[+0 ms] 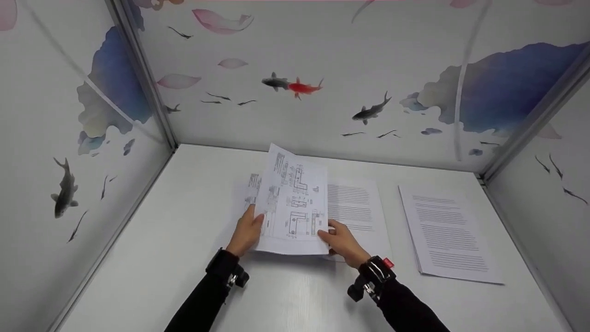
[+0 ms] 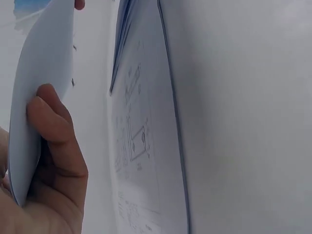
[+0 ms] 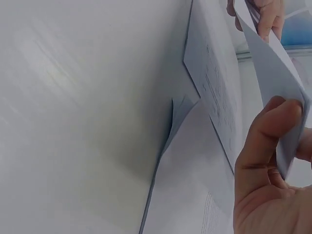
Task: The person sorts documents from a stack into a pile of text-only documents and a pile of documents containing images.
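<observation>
Both hands hold a few sheets of paper [image 1: 286,193] printed with technical drawings, raised off the table and slightly bowed. My left hand [image 1: 245,232] grips the left edge, thumb on the printed face and fingers behind. On the lower right edge, my right hand [image 1: 343,240] pinches the sheets between thumb and fingers. Under them lies a stack of drawing pages [image 2: 151,122], partly hidden by the held sheets in the head view. Beside it, a stack of text pages [image 1: 357,203] lies partly behind the right hand; one corner curls up in the right wrist view.
A separate neat stack of text pages [image 1: 449,235] lies on the right of the white table [image 1: 184,198]. Walls with painted fish stand on the left, back and right; the back wall [image 1: 322,124] rises just beyond the table's far edge.
</observation>
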### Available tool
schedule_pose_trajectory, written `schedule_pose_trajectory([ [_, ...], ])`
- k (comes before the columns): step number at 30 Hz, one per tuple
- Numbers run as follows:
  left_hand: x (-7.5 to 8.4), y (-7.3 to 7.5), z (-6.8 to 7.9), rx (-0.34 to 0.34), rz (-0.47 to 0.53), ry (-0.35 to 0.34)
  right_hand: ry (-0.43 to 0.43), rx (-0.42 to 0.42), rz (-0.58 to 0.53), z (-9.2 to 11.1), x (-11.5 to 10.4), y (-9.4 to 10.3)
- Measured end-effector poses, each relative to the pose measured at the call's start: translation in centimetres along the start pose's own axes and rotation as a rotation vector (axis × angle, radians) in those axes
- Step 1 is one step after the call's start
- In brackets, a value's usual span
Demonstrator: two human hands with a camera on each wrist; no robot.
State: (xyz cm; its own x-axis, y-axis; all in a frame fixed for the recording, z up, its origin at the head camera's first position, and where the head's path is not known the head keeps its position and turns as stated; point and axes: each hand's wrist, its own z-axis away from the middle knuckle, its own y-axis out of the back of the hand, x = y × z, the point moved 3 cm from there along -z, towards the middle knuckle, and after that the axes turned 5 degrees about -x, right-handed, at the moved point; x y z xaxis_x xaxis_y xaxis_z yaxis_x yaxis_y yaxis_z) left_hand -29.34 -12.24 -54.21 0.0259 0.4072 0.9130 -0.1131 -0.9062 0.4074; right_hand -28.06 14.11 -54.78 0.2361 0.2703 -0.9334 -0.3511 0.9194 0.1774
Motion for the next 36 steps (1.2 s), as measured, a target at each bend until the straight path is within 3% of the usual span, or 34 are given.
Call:
schedule_pose_trajectory([
  [9, -2.0, 3.5, -0.3, 0.103, -0.020, 0.104, 0.056, -0.025, 0.190, -1.1, -1.0, -2.8],
  [14, -2.8, 5.2, -0.6, 0.109, -0.025, 0.150, 0.126, -0.047, 0.280, -1.6, -1.4, -4.2],
  [18, -3.6, 6.1, -0.6, 0.102, 0.009, 0.168, 0.126, -0.081, 0.310, -2.1, -1.5, -5.1],
  [29, -4.5, 6.0, -1.2, 0.079, -0.017, 0.220, 0.093, -0.138, 0.259, -2.5, -0.6, -5.4],
  [36, -4.8, 5.4, -1.7, 0.088, -0.073, 0.219, 0.073, -0.107, 0.180, -2.2, -0.8, -5.0],
])
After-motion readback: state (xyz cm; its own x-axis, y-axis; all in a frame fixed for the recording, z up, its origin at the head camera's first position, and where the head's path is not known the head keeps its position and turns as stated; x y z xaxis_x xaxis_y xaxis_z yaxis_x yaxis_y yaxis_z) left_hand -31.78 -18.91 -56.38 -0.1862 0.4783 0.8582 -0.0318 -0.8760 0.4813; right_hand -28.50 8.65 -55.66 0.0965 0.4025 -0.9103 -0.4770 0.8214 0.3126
